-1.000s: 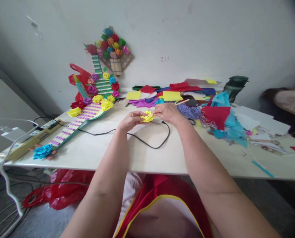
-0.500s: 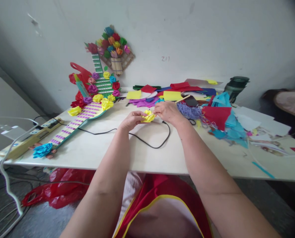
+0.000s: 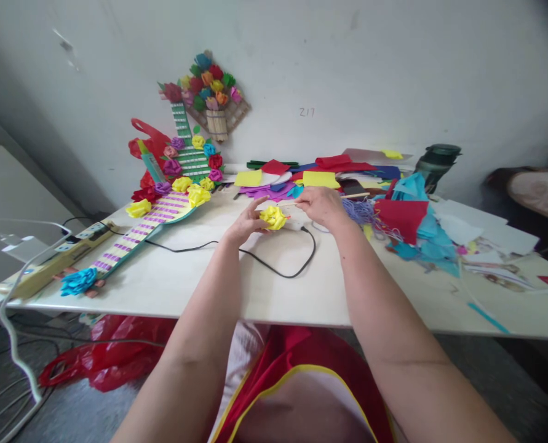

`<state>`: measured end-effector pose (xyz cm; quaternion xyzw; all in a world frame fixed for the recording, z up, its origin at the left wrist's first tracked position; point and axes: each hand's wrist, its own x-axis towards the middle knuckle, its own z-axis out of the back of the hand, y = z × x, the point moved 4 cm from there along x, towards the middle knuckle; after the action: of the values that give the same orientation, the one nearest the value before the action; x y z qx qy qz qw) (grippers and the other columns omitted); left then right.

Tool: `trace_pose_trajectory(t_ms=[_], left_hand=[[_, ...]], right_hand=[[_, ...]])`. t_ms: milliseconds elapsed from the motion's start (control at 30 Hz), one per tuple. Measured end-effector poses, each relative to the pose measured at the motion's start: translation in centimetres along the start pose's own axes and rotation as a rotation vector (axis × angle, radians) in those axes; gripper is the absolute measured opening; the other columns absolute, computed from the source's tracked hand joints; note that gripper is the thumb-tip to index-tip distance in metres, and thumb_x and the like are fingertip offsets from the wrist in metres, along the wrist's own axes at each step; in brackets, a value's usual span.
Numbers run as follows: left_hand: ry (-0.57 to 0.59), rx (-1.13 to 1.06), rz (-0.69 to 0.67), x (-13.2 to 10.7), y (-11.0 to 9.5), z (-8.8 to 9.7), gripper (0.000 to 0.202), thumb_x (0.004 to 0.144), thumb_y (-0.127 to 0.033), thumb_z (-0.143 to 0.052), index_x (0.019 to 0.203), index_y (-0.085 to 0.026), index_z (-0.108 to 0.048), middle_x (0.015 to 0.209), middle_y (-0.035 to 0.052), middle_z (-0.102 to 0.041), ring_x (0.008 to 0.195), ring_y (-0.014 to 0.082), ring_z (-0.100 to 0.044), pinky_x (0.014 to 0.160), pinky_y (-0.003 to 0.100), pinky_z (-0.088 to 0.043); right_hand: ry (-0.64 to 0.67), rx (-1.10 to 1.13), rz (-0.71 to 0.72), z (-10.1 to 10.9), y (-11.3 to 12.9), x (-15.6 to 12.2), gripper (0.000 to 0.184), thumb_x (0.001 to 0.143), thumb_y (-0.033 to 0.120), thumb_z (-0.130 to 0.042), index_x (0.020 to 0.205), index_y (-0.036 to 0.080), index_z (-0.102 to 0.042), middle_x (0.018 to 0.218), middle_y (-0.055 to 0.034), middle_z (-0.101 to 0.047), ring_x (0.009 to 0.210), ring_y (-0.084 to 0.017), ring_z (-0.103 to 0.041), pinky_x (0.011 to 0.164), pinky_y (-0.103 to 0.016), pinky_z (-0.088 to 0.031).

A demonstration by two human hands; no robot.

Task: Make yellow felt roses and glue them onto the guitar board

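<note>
A crinkled yellow paper flower (image 3: 272, 218) is above the middle of the table, its front turned up towards me. My left hand (image 3: 246, 224) holds it from the left by thumb and fingers, with one finger raised off it. To the right of the flower, my right hand (image 3: 320, 205) is closed around a thin wooden stick (image 3: 358, 195). The stick lies nearly level and pokes out on both sides of the fist. A small reddish bit shows at the flower's right edge, too small to name.
A flower-trimmed, guitar-shaped craft piece (image 3: 138, 232) stretches across the left, near a power strip (image 3: 66, 251). A black cable (image 3: 283, 273) loops before my hands. Coloured paper sheets (image 3: 320, 179), purple string (image 3: 361, 211) and a dark bottle (image 3: 435, 165) stand or lie behind and right.
The flower has turned to show more of its front, and my left fingers have loosened and spread somewhat. My right hand has shifted right, and its stick has swung from slanted to nearly level.
</note>
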<state>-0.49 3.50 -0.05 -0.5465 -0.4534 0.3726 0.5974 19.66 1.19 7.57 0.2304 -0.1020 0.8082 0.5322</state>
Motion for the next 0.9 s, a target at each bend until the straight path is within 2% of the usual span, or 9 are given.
trace_pose_trajectory(t_ms=[67,167,367,500,667,900], left_hand=[[0.004,0.027,-0.025,0.1,0.0,0.1,0.102,0.056,-0.017,-0.074,0.151,-0.022,-0.035,0.086,0.0003,-0.065,0.073,0.0165,-0.067,0.063,0.028,-0.056],[-0.001,0.059,-0.061,0.1,-0.3,0.0,0.098,0.057,-0.017,-0.073,0.148,-0.022,-0.038,0.085,-0.0002,-0.064,0.073,0.0152,-0.066,0.06,0.025,-0.054],[-0.034,0.097,-0.079,0.0,-0.6,0.0,0.096,0.055,-0.02,-0.072,0.145,-0.018,-0.041,0.085,-0.0002,-0.063,0.072,0.0161,-0.065,0.057,0.025,-0.053],[-0.033,0.087,-0.096,0.1,-0.5,0.1,0.092,0.056,-0.021,-0.072,0.143,-0.022,-0.044,0.092,0.0011,-0.065,0.074,0.0153,-0.066,0.059,0.024,-0.053],[-0.009,0.089,-0.104,0.3,-0.2,0.1,0.093,0.057,-0.022,-0.072,0.145,-0.019,-0.044,0.094,0.0032,-0.066,0.075,0.0166,-0.066,0.06,0.026,-0.054],[0.013,0.041,-0.064,0.5,0.1,-0.2,0.093,0.054,-0.022,-0.074,0.142,-0.019,-0.047,0.093,0.003,-0.067,0.078,0.0168,-0.065,0.058,0.023,-0.052]], right_hand=[[0.014,0.014,-0.038,-0.3,-0.3,0.1,0.026,0.092,0.028,-0.056,0.101,0.024,-0.08,0.103,-0.0065,-0.077,0.092,-0.021,-0.067,0.071,-0.03,-0.039],[0.026,0.052,-0.085,-0.8,-0.6,0.2,0.027,0.092,0.031,-0.056,0.102,0.023,-0.08,0.102,-0.0076,-0.078,0.092,-0.022,-0.068,0.072,-0.03,-0.04],[0.035,0.111,-0.086,-1.0,-0.4,0.3,0.028,0.092,0.031,-0.056,0.103,0.021,-0.08,0.1,-0.0085,-0.078,0.089,-0.022,-0.067,0.072,-0.029,-0.04],[0.023,0.194,-0.104,-0.9,-0.1,0.3,0.027,0.091,0.029,-0.055,0.095,0.019,-0.08,0.089,-0.0084,-0.077,0.081,-0.02,-0.065,0.068,-0.028,-0.038],[0.014,0.392,-0.103,-1.6,0.1,0.5,0.028,0.09,0.032,-0.055,0.082,0.015,-0.076,0.068,-0.0048,-0.07,0.067,-0.016,-0.058,0.063,-0.026,-0.037],[0.109,0.518,-0.195,-2.1,0.2,0.7,0.028,0.083,0.038,-0.06,0.077,0.014,-0.073,0.069,-0.0025,-0.066,0.066,-0.014,-0.055,0.062,-0.025,-0.037]])
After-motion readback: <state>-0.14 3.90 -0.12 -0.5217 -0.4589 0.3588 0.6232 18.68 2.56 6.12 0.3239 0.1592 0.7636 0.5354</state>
